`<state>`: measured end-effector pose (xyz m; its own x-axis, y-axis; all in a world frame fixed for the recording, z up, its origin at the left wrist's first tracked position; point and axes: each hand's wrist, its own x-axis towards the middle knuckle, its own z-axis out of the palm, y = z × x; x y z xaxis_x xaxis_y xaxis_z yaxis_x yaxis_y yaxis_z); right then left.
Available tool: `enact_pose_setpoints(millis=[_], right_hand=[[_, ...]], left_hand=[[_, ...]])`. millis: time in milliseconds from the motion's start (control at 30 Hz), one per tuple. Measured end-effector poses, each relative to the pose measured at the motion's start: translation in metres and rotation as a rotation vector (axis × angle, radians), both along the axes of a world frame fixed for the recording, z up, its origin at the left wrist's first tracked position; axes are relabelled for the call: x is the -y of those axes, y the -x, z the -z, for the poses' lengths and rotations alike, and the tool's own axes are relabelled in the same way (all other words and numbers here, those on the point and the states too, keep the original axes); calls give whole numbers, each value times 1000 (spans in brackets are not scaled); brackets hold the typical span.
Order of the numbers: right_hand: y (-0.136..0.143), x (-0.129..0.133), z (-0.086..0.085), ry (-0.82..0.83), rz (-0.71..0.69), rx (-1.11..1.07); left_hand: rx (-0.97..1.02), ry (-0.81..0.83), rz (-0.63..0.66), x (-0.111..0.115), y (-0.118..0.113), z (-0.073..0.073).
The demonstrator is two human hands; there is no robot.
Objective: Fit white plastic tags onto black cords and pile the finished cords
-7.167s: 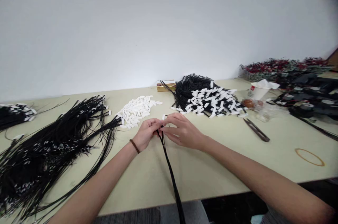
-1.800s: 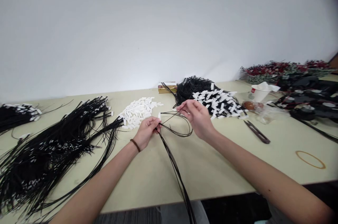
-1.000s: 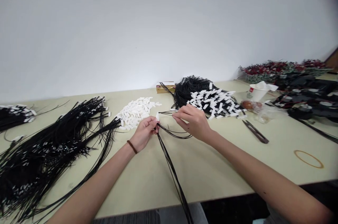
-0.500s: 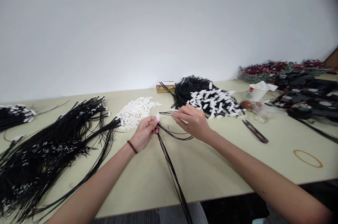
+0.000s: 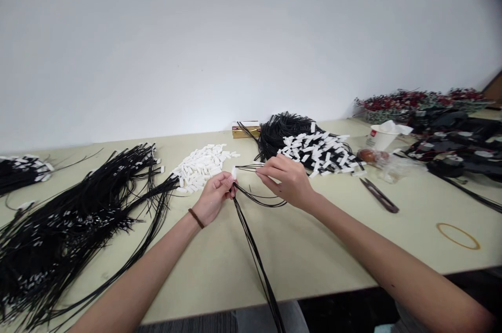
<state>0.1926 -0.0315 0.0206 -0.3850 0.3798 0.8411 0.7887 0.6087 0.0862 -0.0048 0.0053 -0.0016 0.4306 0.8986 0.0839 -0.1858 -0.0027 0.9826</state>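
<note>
Near the middle of the table, my left hand (image 5: 215,194) pinches a small white connector (image 5: 234,172) together with thin black wires (image 5: 251,239) that hang down past the table's front edge. My right hand (image 5: 284,176) is just to the right, its fingertips closed on the ends of several thin black wires (image 5: 247,167) that stretch across to the connector. Below them, other black wires curve between the two hands. Behind my left hand lies a pile of white connectors (image 5: 202,165).
Bundled black wires (image 5: 78,223) cover the left side. Behind my right hand is a coiled bundle with white ends (image 5: 321,151). To the right are snips (image 5: 379,195), a paper cup (image 5: 380,137), a plastic bag (image 5: 394,165), a yellow ring (image 5: 458,236) and dark wired parts (image 5: 463,147).
</note>
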Motion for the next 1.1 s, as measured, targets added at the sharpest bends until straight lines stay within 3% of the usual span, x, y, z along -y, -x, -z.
enact_pose_setpoints(millis=[400, 600, 833, 1000, 1100], right_hand=[[1, 0, 0, -9, 5, 22], [4, 3, -1, 40, -35, 44], [9, 4, 2, 266, -181, 52], [14, 5, 5, 497, -311, -86], [15, 6, 4, 555, -358, -148]], left_hand=[[-13, -26, 30, 1, 0, -1], [-121, -101, 94, 1, 1, -1], [-228, -116, 169, 4, 2, -2], [-242, -113, 197, 4, 2, -3], [-237, -112, 207, 4, 2, -2]])
